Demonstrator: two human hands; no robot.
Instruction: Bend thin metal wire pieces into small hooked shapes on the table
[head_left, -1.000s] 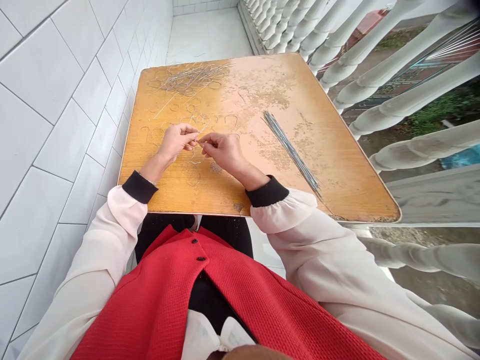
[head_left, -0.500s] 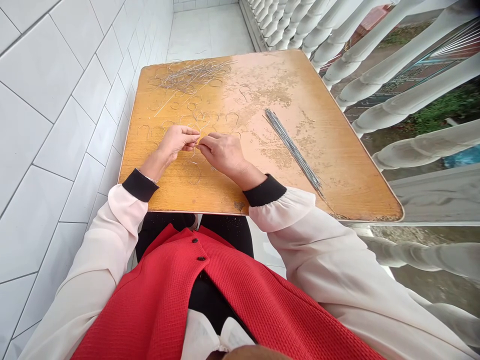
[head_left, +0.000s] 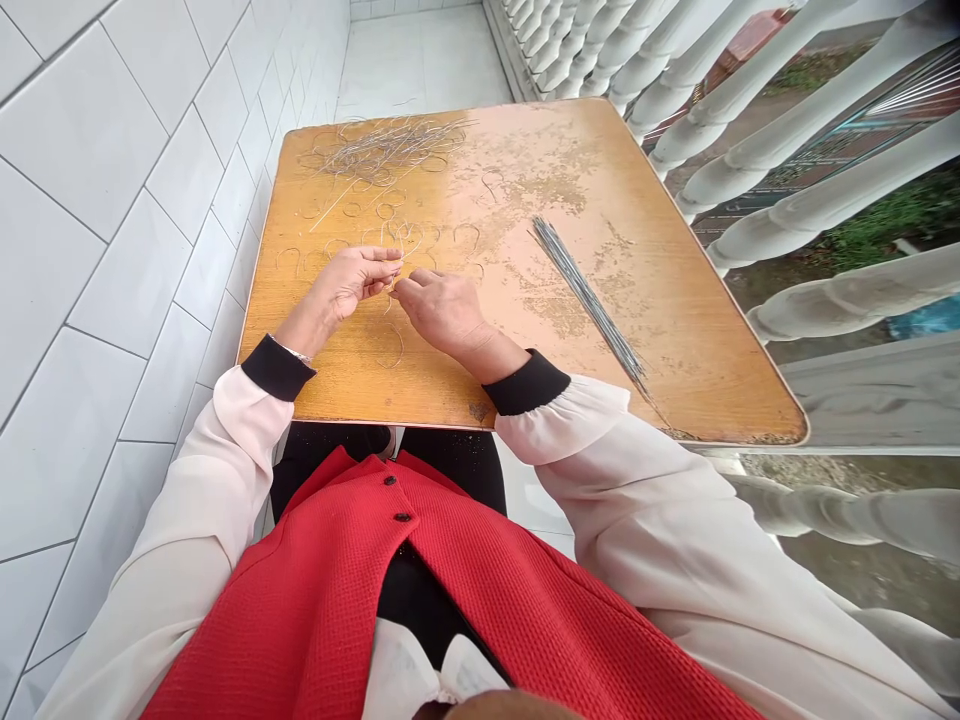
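Note:
Between both hands is a thin piece of wire (head_left: 391, 296), bent into curves, its ends showing above and below the fingers. My left hand (head_left: 352, 279) pinches it between thumb and fingertips. Close beside, my right hand (head_left: 442, 308) is closed with its fingertips on the lower part of the same wire. Several bent wire loops lie around and beyond the hands, among them a curved wire (head_left: 466, 238). A larger open wire curve (head_left: 400, 348) lies, or hangs, just below my fingers; I cannot tell if it joins the held wire.
The worn wooden table (head_left: 442, 390) carries a tangled heap of bent wires (head_left: 390, 150) at its far left. A bundle of straight grey wires (head_left: 589, 300) lies slantwise on the right. A tiled wall (head_left: 142, 280) stands left, a white balustrade (head_left: 750, 225) right.
My right hand has shifted slightly left and down. My left hand has barely moved and still pinches the wire; the things on the table look unchanged.

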